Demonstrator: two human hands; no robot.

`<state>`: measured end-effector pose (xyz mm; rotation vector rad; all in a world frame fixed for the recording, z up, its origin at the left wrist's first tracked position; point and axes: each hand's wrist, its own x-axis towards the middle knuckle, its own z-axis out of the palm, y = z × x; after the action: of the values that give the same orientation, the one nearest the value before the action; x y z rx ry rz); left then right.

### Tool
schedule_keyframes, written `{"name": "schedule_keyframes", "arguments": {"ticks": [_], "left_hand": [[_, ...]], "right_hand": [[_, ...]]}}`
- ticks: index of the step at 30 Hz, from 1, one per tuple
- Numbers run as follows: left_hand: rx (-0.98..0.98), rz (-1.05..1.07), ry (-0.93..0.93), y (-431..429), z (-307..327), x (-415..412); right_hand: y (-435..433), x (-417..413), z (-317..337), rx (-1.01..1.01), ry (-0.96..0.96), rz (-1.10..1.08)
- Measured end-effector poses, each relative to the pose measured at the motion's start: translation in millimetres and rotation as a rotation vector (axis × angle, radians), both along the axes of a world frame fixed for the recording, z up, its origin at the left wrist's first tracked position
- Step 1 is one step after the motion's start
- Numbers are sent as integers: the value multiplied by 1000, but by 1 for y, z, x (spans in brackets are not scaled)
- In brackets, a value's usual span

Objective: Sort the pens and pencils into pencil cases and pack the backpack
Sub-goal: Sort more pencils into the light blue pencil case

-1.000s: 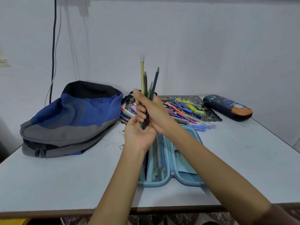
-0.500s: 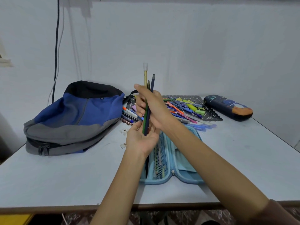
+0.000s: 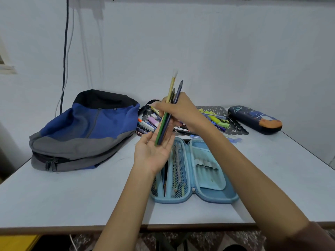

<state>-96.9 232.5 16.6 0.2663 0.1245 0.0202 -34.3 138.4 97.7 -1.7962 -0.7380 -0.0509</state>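
**Bundle of pencils (image 3: 162,131) at the point of transfer.** The right hand (image 3: 181,111) is clenched round the middle of several slim pencils (one yellow with a pale cap, one green, the others dark) and holds them tilted, upper ends pointing up and away. Their lower ends rest against the fingers of the left hand (image 3: 152,153), which lies palm-up and released beneath the bundle.

Just below the left hand lies the open light-blue pencil case (image 3: 217,194), a stiff moulded shell. One half has a mesh pocket (image 3: 178,171) holding several sticks; the other has a row of elastic loops (image 3: 206,164).

Beyond the right hand, loose pens (image 3: 146,124) are heaped on a dark lace-edged mat (image 3: 237,128). Past its forearm lies a closed dark pencil case (image 3: 253,120). Outboard of the left hand is a slumped blue-and-grey fabric backpack (image 3: 87,127) — all on the pale, smooth counter (image 3: 72,196).

Judged handling: the pencils are light, rigid and smooth-sided, apt to fan out or slip singly — best gripped mid-length as one bundle, ends squared against the palm.
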Motion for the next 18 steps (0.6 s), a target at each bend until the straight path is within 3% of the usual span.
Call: {"name": "schedule_keyframes", "arguments": {"ticks": [2,5,7,8,10,13,18], "left_hand": [[320,153,37,8,-1,0],[1183,438,149,30,-9,1],[1692,333,153,43,-14,1],[1851,206,157,47,-16,1],[2057,27,182,47,-18,2],[2242,18,195,45,-17,4],[2235,40,179,49,-7,-1]], "right_hand": [[-6,5,2,90,15,-14],[-18,16,1,139,74,-53],[-21,23,-5,96,123,-82],[-21,26,-10,69,154,-92],[-19,32,-22,20,236,-91],[-12,39,-42,-30,384,-57],[-8,54,-62,-92,608,-30]]}}
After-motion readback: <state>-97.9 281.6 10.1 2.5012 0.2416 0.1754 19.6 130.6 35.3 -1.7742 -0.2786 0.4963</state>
